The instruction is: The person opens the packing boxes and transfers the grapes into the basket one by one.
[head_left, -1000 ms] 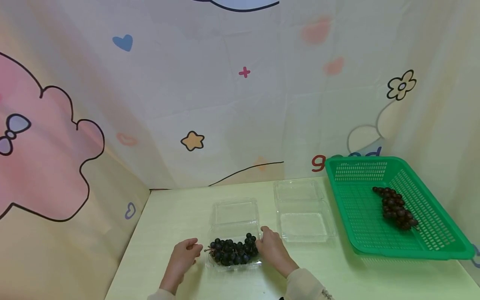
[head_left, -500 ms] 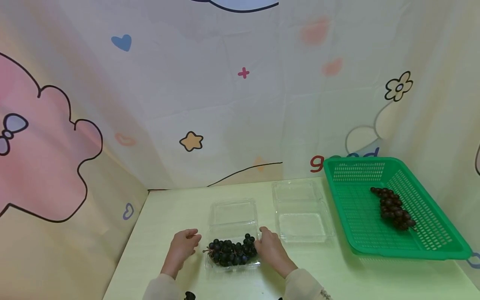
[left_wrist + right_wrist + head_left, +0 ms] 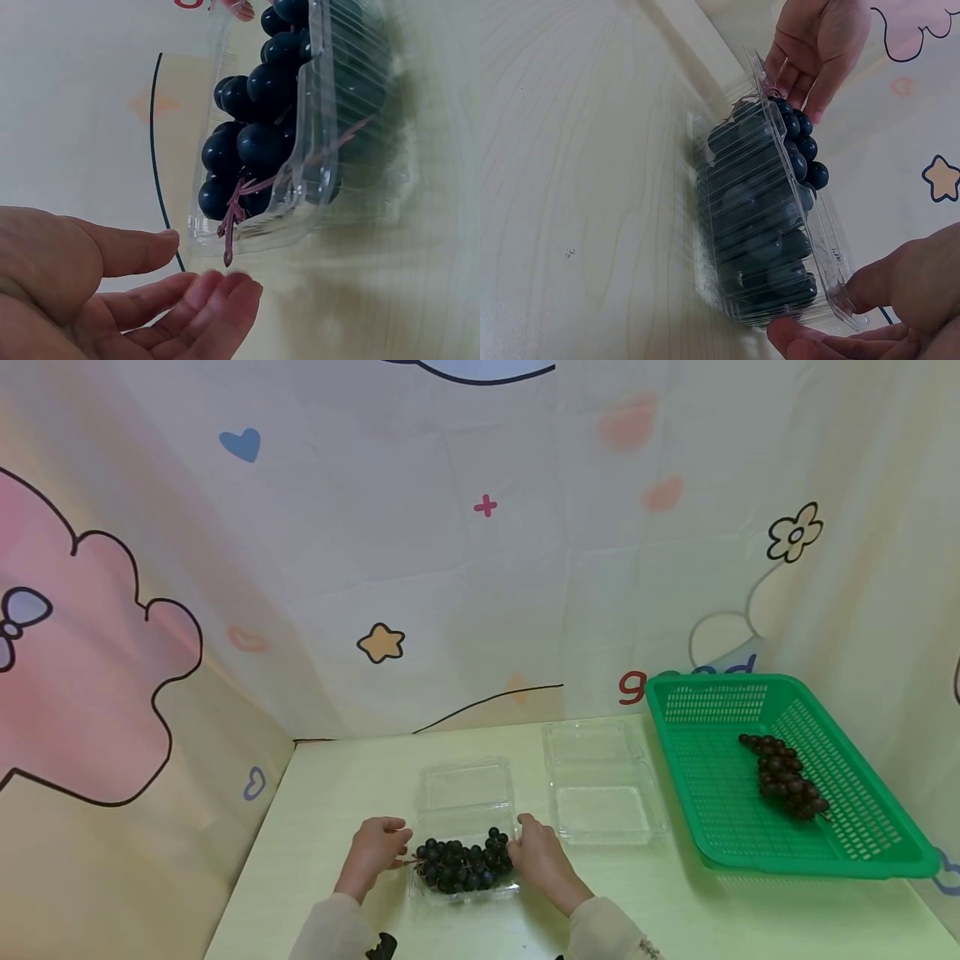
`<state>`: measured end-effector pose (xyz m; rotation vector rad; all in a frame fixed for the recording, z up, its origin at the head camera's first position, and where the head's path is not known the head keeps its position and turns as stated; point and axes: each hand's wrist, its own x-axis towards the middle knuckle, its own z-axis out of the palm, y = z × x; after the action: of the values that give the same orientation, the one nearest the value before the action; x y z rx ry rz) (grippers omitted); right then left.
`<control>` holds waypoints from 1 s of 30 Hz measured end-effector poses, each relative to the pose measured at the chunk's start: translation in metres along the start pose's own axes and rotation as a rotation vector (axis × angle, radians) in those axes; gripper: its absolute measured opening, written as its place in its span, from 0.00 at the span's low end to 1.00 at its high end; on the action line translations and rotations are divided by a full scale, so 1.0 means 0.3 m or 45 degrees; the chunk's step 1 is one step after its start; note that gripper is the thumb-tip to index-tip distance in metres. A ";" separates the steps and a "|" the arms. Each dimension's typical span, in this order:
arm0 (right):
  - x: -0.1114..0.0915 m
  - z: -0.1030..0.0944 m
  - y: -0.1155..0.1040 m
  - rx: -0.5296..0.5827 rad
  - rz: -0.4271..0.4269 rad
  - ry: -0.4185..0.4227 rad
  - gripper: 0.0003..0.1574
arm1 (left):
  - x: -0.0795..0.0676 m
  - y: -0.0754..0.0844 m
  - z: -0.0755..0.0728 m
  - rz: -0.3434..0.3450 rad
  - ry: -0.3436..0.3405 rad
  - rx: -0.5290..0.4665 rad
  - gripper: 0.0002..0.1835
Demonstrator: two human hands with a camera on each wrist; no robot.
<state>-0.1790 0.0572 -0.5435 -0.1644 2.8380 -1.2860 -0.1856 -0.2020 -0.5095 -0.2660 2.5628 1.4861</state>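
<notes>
A bunch of dark grapes [image 3: 463, 867] lies in the near half of a clear plastic clamshell container [image 3: 465, 787], whose lid is folded back. My right hand [image 3: 542, 858] pinches the container's right edge; in the right wrist view its thumb [image 3: 874, 289] is at the rim and fingers are below. At the other end, my left hand [image 3: 375, 850] is beside the grape stem [image 3: 229, 240], thumb and fingers apart with nothing between them. The stem pokes out over the container's left rim in the left wrist view.
To the right stands a second clear clamshell container [image 3: 606, 814], lid folded back. Beyond it is a green basket [image 3: 686, 802] with a reddish-dark grape bunch [image 3: 783, 781]. A printed curtain [image 3: 450, 568] hangs behind the pale table [image 3: 337, 785].
The left hand first shifted slightly away from me, then moved right, closer to the stem. My right hand stays at the container's right edge, and the grapes keep their place.
</notes>
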 end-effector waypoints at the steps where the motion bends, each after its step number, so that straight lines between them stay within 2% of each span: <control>1: -0.001 0.001 0.001 0.003 -0.001 0.000 0.29 | 0.003 -0.002 0.002 -0.002 -0.008 -0.001 0.22; 18: -0.003 -0.001 -0.001 -0.014 -0.013 0.014 0.29 | 0.026 0.001 0.014 -0.029 -0.063 -0.026 0.17; 30: 0.003 0.005 0.002 -0.012 0.005 0.003 0.29 | 0.039 0.004 0.009 -0.053 -0.062 -0.018 0.13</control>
<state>-0.1798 0.0563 -0.5451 -0.1575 2.8450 -1.2734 -0.1970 -0.2000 -0.5124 -0.2796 2.4946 1.4783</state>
